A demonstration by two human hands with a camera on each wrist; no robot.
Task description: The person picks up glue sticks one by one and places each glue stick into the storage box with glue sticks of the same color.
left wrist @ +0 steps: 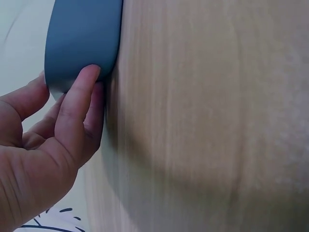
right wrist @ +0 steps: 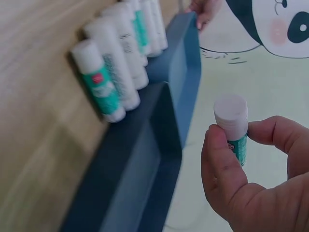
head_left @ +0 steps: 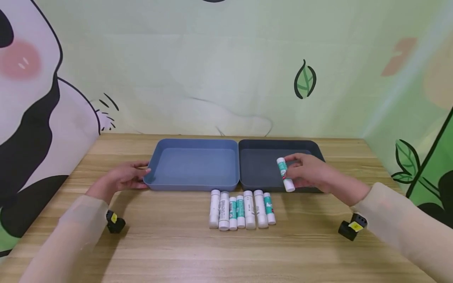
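My left hand (head_left: 129, 177) holds the left end of a light blue tray (head_left: 194, 188), its thumb at the rim. In the left wrist view, other fingers (left wrist: 79, 104) bend against that tray's outer wall. My right hand (head_left: 311, 171) pinches a white-capped glue stick (head_left: 282, 167) with a green label between thumb and fingers. It is held tilted over the front part of a dark grey tray (head_left: 256, 184). In the right wrist view the glue stick's white end (right wrist: 231, 113) faces the camera. A row of several glue sticks (head_left: 249, 210) lies just before the trays, some white, some green-labelled.
Both trays stand side by side on a wooden table (head_left: 184, 251), near its back edge. Behind it hangs a green backdrop (head_left: 170, 74) with a printed panda and leaves. A small black device (head_left: 115, 222) is strapped at each wrist.
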